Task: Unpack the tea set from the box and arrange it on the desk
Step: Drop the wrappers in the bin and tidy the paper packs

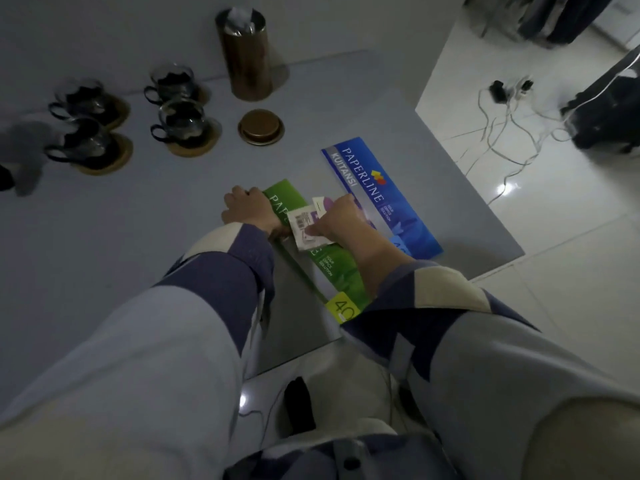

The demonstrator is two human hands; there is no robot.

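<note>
Several glass tea cups with dark handles stand on round wooden coasters at the far left of the grey desk [138,209], one of them the cup [182,123] nearest the middle. A tall brown canister [246,53] stands open behind them, its round lid [260,127] lying in front. My left hand [250,209] presses on the far end of a green Paperline booklet [322,258]. My right hand [341,216] pinches a small white card with a barcode [304,225] over that booklet. No box is in view.
A blue Paperline booklet [381,195] lies to the right of the green one, near the desk's right edge. White tiled floor beyond carries tangled cables with a plug strip [509,91] and a dark bag [609,112].
</note>
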